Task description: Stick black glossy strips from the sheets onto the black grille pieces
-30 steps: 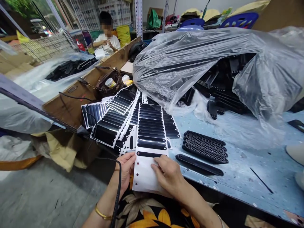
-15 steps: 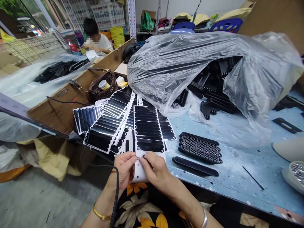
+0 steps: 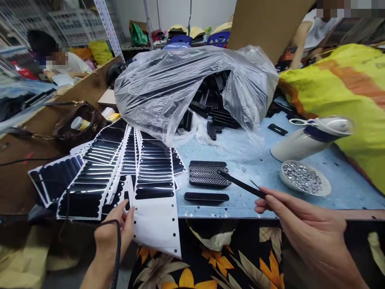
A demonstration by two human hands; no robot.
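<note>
My right hand (image 3: pixel 303 220) pinches the end of a thin black strip (image 3: pixel 243 185), whose far tip lies over the stack of black mesh-patterned pieces (image 3: pixel 207 174). My left hand (image 3: pixel 118 226) is at the left edge of the white backing sheet (image 3: pixel 155 224), thumb and fingers apart. That sheet carries rows of black strips and hangs over the table edge. A single black piece (image 3: pixel 206 197) lies in front of the stack. More sheets of black strips (image 3: pixel 81 204) fan out to the left.
A bowl of small shiny bits (image 3: pixel 303 178) and a leaning pale bottle (image 3: pixel 303 140) stand at the right. Behind are a plastic bag of black parts (image 3: pixel 168 84), a brown handbag (image 3: pixel 75 124) and a yellow sack (image 3: pixel 345 88). Two people are in the background.
The view has turned right. My hands have separated; the right one has moved right and now holds a black strip. The left has let go of the pinch at the sheet.
</note>
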